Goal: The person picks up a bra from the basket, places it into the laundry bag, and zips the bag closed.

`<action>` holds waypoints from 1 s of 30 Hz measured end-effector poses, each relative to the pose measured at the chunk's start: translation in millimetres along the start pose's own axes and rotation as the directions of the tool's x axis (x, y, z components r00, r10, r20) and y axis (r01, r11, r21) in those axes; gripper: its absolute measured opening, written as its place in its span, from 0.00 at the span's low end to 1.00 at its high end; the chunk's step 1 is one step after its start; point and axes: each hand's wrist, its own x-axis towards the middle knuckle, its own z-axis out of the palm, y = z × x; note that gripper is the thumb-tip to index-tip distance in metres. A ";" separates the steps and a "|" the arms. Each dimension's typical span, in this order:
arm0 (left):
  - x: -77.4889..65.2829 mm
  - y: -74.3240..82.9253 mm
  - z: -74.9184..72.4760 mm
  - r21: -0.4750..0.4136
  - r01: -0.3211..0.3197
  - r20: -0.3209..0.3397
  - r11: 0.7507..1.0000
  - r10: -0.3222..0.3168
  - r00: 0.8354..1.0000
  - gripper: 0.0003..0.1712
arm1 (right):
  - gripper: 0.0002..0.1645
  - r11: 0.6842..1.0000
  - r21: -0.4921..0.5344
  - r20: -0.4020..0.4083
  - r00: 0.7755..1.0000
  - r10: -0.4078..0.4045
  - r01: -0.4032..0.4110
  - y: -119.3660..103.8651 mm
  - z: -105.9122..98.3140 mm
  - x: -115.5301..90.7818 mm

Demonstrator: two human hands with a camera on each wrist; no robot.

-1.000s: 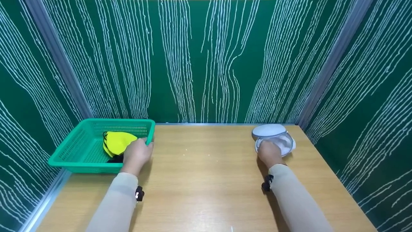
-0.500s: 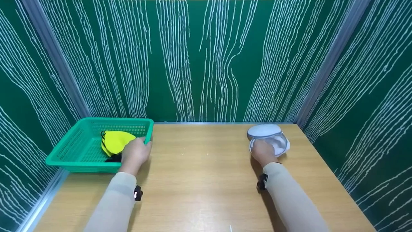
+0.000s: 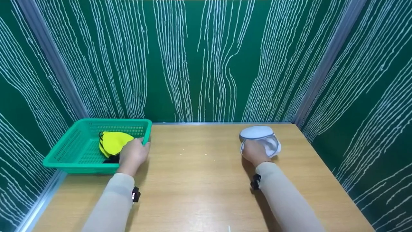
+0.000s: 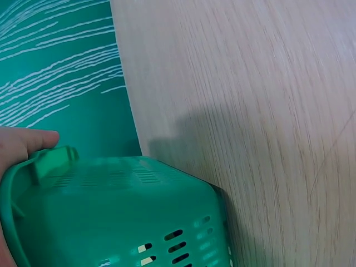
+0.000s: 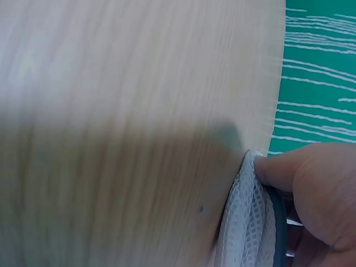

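Note:
My left hand (image 3: 133, 155) grips the right rim of a green plastic basket (image 3: 80, 165), its thumb over the edge in the left wrist view. In the basket lie a yellow cloth item (image 3: 116, 142) with black cords and something black (image 3: 111, 159), partly behind that hand. At the right side of the table, my right hand (image 3: 254, 151) pinches the near-left rim of a white mesh laundry bag (image 3: 277, 156) with grey-blue trim. Its round lid (image 3: 256, 131) stands flipped back, and whitish material shows inside. The right wrist view shows the mesh wall (image 5: 242, 228) under the thumb.
The wooden table (image 3: 199, 180) spans between both hands, with several tiny pale specks near its middle. Green walls (image 3: 212, 64) with white wavy lines close off the back and both sides, joined by grey corner posts (image 3: 334, 54).
My right hand has moved left across the table with the mesh laundry bag. My left hand stays on the basket's rim; the head view has shifted slightly.

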 end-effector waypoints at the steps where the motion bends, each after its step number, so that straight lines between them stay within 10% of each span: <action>1: -0.2 -0.1 0.0 0.004 -0.010 -0.012 1.000 0.010 1.000 0.36 | 0.14 0.999 -0.034 -0.014 1.000 -0.027 0.026 -1.9 0.8 0.4; 6: -2.4 0.8 0.1 0.004 -0.030 -0.044 1.000 0.030 0.999 0.34 | 0.10 0.970 -0.198 -0.084 0.983 -0.163 0.144 -11.9 4.7 3.7; 20: -2.0 2.2 -0.3 0.007 -0.003 -0.001 1.000 0.003 1.000 0.37 | 0.12 0.983 -0.150 0.010 0.995 -0.102 0.102 -31.0 13.1 -1.2; 30: -2.1 3.2 0.6 0.022 -0.019 -0.015 1.000 0.019 1.000 0.36 | 0.13 0.943 -0.254 -0.040 0.971 -0.235 0.217 -36.8 25.4 3.9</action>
